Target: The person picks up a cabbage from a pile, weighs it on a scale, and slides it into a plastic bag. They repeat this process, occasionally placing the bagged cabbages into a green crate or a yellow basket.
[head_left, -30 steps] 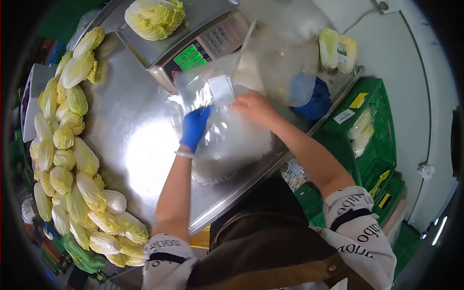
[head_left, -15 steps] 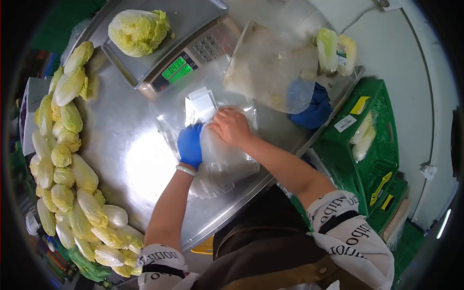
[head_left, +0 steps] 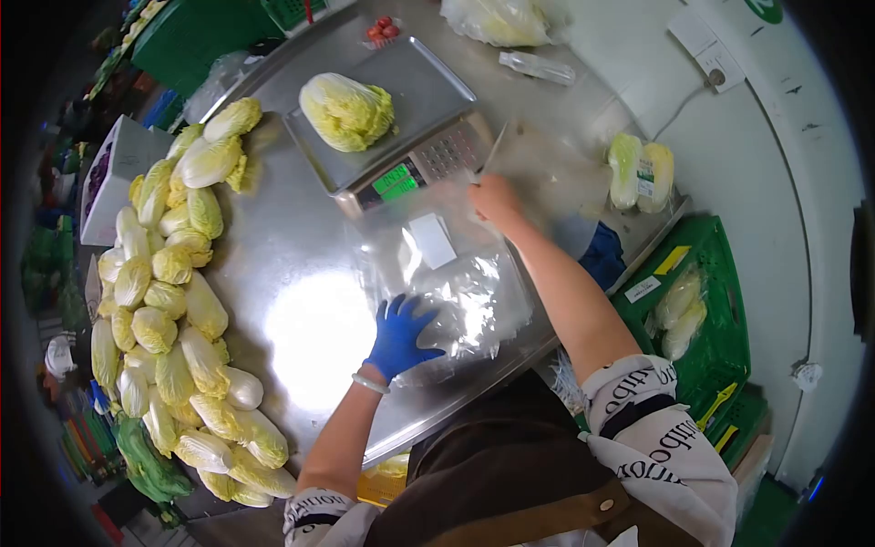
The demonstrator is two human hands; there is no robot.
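My left hand (head_left: 399, 337), in a blue glove, lies with fingers spread on the lower left part of the clear plastic bags (head_left: 483, 305). White paper labels (head_left: 432, 241) rest on or under the plastic. My bare right hand (head_left: 497, 199) is closed at the upper edge of the bags, beside the scale's keypad, on something I cannot make out. A cabbage (head_left: 346, 111) sits on the metal tray (head_left: 433, 80) of the scale (head_left: 422, 166), whose green display is lit.
Many cabbages (head_left: 173, 338) are piled along the table's left side. Two wrapped cabbages (head_left: 641, 173) lie at the right, near a blue cloth (head_left: 602, 257) and a green crate (head_left: 722, 337). A clear bottle (head_left: 537, 67) and small red tomatoes (head_left: 383, 30) are at the back.
The camera view has shifted. My hands have moved apart: the left has spread on the bags, and the right has moved up toward the scale's right side. The bags lie flatter.
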